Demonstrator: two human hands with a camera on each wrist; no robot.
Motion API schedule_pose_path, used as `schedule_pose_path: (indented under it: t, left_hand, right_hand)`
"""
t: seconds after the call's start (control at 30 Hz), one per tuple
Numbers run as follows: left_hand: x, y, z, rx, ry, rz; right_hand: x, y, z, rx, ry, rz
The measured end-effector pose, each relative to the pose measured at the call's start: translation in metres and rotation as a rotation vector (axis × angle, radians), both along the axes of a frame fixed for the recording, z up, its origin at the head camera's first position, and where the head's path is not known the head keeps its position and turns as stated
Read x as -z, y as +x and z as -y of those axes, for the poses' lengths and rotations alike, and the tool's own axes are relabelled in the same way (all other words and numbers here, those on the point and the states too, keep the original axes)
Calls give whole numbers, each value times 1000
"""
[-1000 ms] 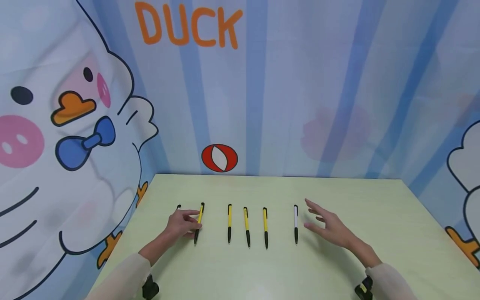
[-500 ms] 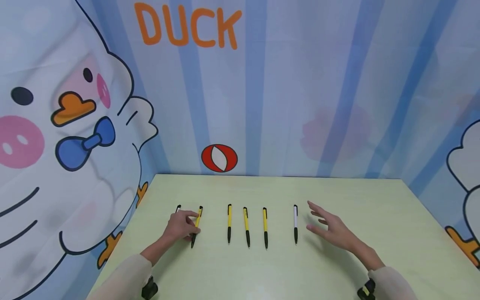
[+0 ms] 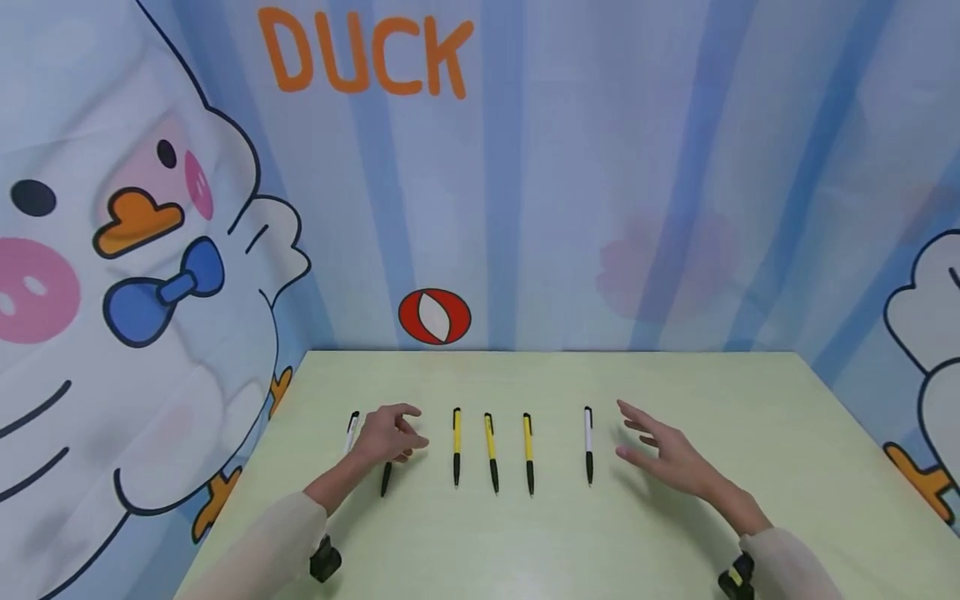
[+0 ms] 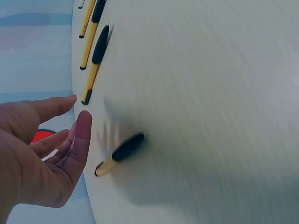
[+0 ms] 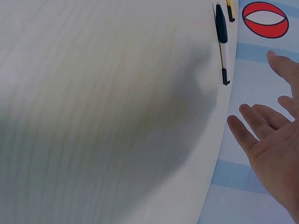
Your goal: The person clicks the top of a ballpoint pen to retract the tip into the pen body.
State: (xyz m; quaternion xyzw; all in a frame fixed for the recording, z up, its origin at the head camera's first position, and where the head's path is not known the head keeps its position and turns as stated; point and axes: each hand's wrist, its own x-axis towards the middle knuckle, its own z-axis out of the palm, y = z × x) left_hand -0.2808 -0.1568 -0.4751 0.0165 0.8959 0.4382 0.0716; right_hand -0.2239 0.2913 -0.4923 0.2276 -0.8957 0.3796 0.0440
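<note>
My left hand (image 3: 388,437) hovers above a yellow pen with a black grip (image 4: 127,148), its thumb and forefinger apart and nothing between them. In the head view the hand hides most of that pen, leaving the black end in sight. A white pen (image 3: 352,428) lies just left of it, partly covered. To the right, three yellow pens lie in a row: one (image 3: 457,442), a second (image 3: 491,446) and a third (image 3: 528,446). Beyond them is another white pen (image 3: 588,442). My right hand (image 3: 667,457) is held in the air right of this white pen, fingers spread, holding nothing.
All the pens lie on a pale yellow-green table (image 3: 480,550). A blue striped backdrop (image 3: 570,167) with duck drawings stands at its far edge and along the sides.
My left hand has let go of the yellow pen, which was shifted slightly toward the left and front, and has risen and moved right. The right hand has hardly moved.
</note>
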Motion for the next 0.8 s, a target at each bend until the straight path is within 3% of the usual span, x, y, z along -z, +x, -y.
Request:
schedule_pose_path:
  t: [0.17,0.33,0.43,0.63,0.8]
  left_hand:
    - [6,2,-22,18,7,46]
    - [11,-2,-42,44,-72,77]
    - [13,-6,-54,63,-129,61]
    - [12,-12,-71,25,-244,21]
    - [11,-15,-74,12,-269,44]
  right_hand:
    - [0,1,1,-14,0,12]
    - [1,1,2,-17,-2,11]
    - [1,3,0,-1,1,9]
    - [-3,5,-4,27,3,-9]
    - [-6,4,-4,30,-10,-6]
